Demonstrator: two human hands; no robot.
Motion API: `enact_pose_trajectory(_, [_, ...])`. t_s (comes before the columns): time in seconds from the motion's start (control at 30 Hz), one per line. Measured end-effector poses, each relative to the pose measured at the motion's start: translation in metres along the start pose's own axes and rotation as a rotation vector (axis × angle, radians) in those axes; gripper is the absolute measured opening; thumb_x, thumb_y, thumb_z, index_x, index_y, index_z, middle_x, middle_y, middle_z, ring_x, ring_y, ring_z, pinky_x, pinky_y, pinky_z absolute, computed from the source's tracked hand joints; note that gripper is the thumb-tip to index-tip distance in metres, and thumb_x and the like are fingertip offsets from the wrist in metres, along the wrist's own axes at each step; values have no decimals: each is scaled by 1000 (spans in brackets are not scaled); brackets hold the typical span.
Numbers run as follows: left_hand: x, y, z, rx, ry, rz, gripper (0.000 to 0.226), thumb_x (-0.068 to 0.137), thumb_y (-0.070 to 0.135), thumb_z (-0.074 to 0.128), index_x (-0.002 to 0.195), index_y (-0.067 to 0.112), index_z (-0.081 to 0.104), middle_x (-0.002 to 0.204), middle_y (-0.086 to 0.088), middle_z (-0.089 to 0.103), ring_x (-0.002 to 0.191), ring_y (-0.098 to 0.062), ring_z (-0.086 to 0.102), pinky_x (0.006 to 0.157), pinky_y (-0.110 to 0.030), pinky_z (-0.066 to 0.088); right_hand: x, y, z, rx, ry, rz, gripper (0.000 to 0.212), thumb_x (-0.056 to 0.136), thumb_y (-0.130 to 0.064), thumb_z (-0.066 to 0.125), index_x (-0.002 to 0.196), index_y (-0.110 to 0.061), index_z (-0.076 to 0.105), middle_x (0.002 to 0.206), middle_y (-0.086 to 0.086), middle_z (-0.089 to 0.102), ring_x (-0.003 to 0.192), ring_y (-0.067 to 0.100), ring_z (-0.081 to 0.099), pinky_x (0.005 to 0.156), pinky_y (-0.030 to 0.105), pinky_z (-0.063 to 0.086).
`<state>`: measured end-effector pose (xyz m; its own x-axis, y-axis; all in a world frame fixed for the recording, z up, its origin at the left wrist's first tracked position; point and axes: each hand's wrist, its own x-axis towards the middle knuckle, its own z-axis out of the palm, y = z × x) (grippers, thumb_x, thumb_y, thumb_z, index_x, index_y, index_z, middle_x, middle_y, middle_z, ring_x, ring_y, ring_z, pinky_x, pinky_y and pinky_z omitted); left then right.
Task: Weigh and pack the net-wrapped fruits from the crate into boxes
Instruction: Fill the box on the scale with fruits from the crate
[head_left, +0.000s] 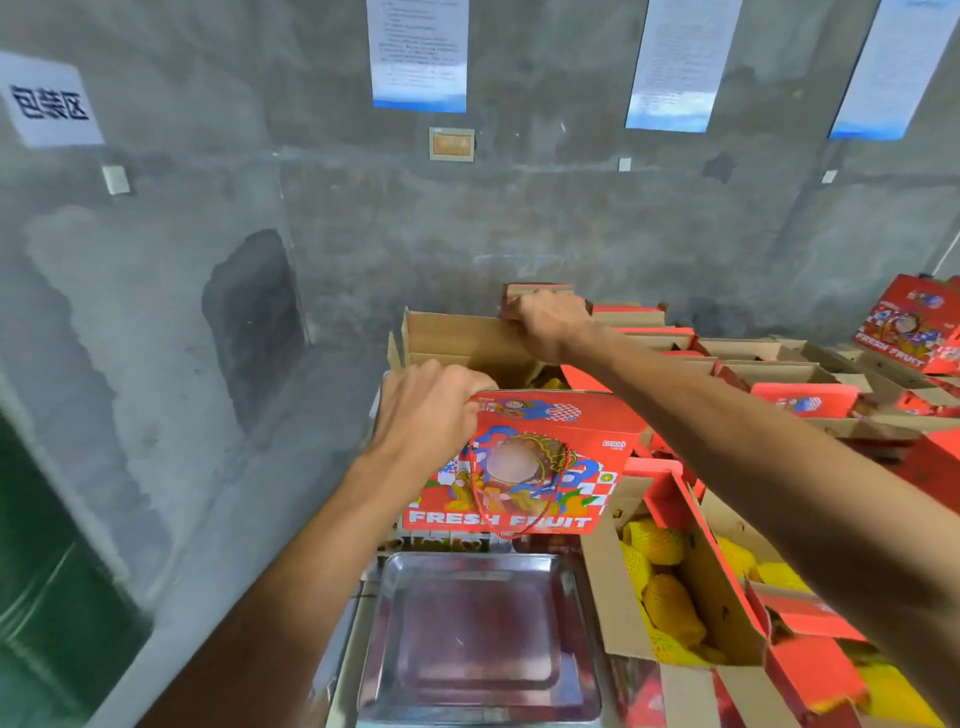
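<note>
Left hand (423, 410) is gripping the near top edge of the red box (524, 467) above the scale tray (478, 639) | right hand (548, 325) is curling over the far flap (467, 340) | wrapped fruit (654, 543) is lying in the neighbouring box (727, 613) | risk: the box is tilting, its contents may spill
</note>
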<state>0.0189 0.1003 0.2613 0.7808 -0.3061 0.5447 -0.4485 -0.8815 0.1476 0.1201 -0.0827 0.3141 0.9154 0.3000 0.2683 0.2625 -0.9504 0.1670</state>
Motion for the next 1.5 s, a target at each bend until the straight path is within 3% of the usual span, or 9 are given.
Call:
enact_pose_trajectory(0.13, [-38,-18,-8,23,24,-43,24,95,36,65,113,51,72,97,16,76,89,-15,69,63,-27,38,-8,-34,9,2,-30,-55,45,94,-15,53,132,-36,64,127,10,66,117,36,62,84,38,50])
enact_pose_trajectory(0.27, [-72,-29,-7,38,19,-44,30,89,28,74,104,54,74,85,14,77,74,-21,69,52,-20,22,-23,-57,29,35,-100,-73,37,93,-10,51,116,-33,68,120,6,69,116,34,62,74,34,42])
enact_pose_trajectory(0.37, [-93,-35,4,56,-26,-67,31,88,28,75,105,55,73,85,9,77,78,-26,69,55,-26,28,-34,-69,48,70,-136,-73,32,94,-12,49,108,-33,68,119,7,69,115,35,61,73,33,39])
enact_pose_trajectory(0.57, [-125,-38,39,25,-158,-131,24,94,35,67,108,53,73,93,8,77,87,-24,67,60,-28,35,-56,-80,83,97,-193,-58,44,99,-21,48,136,-38,62,134,6,65,125,33,56,88,37,44])
enact_pose_trajectory(0.83, [-146,-19,78,-99,-276,-184,19,96,39,66,109,50,74,95,11,77,91,-18,69,72,-31,53,-82,-65,117,114,-224,-4,36,99,-30,52,132,-40,65,128,9,68,118,36,62,88,39,48])
enact_pose_trajectory(1.23, [-179,-17,83,-196,-226,-247,24,87,32,76,108,46,75,99,17,77,88,-16,71,67,-29,53,-100,-64,139,220,-160,38,41,97,-21,55,136,-33,63,125,14,68,115,41,62,87,43,51])
enact_pose_trajectory(1.3, [-197,-12,87,-223,-201,-263,34,79,22,82,107,41,75,107,18,75,97,-17,70,71,-29,54,-110,-69,142,341,-143,35,38,97,-17,56,133,-24,66,128,13,68,118,39,61,89,43,51])
enact_pose_trajectory(1.4, [-216,-4,93,-374,-210,-253,43,76,5,82,113,27,77,120,12,72,112,-17,64,92,-40,54,-131,-79,143,531,30,25,34,94,-9,60,127,-9,68,129,14,68,120,36,61,99,42,47])
enact_pose_trajectory(1.5, [-236,0,97,-555,-251,-279,44,75,13,88,116,21,75,131,11,65,123,-13,57,109,-33,43,-167,-92,144,616,261,53,28,94,-10,61,120,-6,69,127,10,66,118,31,60,101,41,47])
